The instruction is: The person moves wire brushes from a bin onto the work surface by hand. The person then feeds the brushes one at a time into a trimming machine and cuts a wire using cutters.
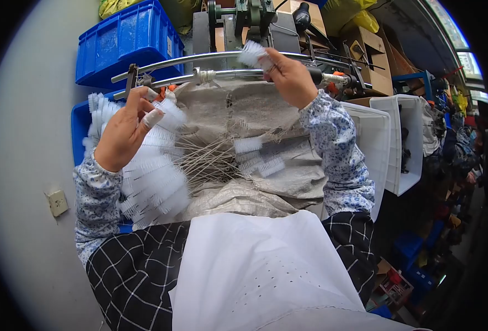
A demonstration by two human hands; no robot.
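My right hand [292, 78] is closed, thumb and fingers pinching a white bristle brush [251, 54] by the metal rails. To the left, my left hand [123, 131] is raised over a heap of white brushes [158, 176]; its thumb and fingers are apart with nothing visible between them. White wrapping covers some fingertips. From the heap, thin wire stems [208, 157] point right across a grey woven cloth [205, 113]. A few loose brushes [271, 166] lie on that cloth, bristle ends near the stems' tips.
Two metal rails [183, 63] with clamps run across the far side, in front of a green machine [249, 14]. A blue crate [128, 44] stands far left, white bins [406, 138] at right. A wall with a socket [57, 203] is at left.
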